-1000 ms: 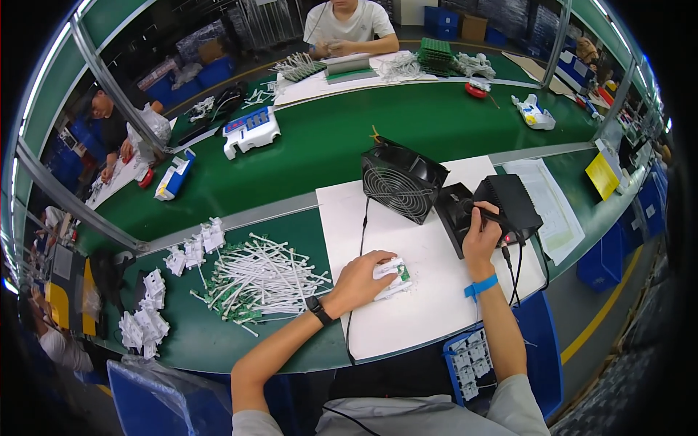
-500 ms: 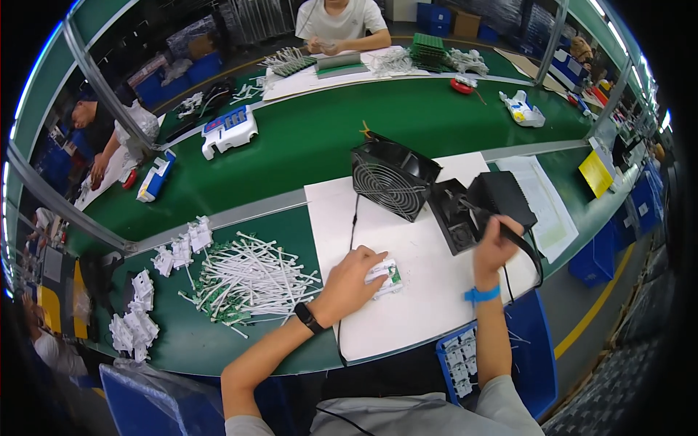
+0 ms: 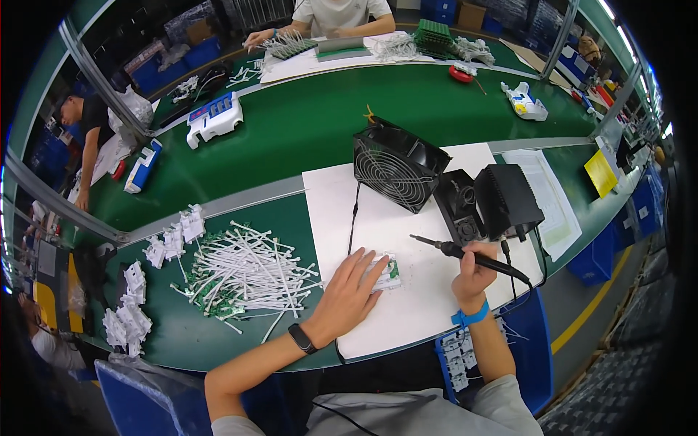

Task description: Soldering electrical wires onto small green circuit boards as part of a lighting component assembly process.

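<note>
My right hand is closed around the black handle of a soldering iron, whose metal tip points left above the white board. With fingers stretched out and slightly apart, my left hand rests over the left side of a small white plastic part with a green circuit board. The fingers hide some of that part. The iron's tip is beyond the part, apart from it. The black soldering iron stand is behind my right hand, beside a black box-shaped unit.
A black fan with a wire guard stands at the board's far side. White cables with green ends are heaped on the left, near white plastic parts. A blue bin sits below right. A person works across the green belt.
My right hand has drawn the soldering iron out of its stand and toward me. My left hand's fingers have straightened over the white part. Devices on the green belt have shifted left.
</note>
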Available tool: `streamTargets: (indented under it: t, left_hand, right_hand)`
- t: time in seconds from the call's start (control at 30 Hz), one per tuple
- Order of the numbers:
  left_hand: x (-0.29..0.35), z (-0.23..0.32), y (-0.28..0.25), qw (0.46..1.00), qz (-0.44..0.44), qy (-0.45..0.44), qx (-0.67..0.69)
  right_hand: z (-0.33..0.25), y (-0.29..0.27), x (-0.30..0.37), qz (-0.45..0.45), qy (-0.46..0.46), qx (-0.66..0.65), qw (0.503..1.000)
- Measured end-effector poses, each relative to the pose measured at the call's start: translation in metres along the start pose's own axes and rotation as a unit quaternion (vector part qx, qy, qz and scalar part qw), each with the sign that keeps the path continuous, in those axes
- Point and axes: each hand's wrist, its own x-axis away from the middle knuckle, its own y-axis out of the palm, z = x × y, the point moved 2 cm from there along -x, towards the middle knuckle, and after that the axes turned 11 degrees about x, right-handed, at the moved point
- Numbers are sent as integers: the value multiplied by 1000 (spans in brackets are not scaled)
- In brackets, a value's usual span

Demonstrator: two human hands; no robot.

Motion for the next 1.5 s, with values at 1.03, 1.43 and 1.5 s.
streamTargets:
  t: [1.03, 1.43, 1.5]
  left_hand:
    - [-6, 0, 1, 1000, -18, 21, -7]
    - [-6, -2, 0, 1000, -24, 15, 8]
    - [-5, -2, 0, 1000, -24, 15, 9]
  right_hand:
    - [-6, 10, 3, -105, -23, -65, 992]
    - [-8, 12, 1, -100, -10, -45, 994]
    - [-9, 12, 1, -105, -9, -45, 993]
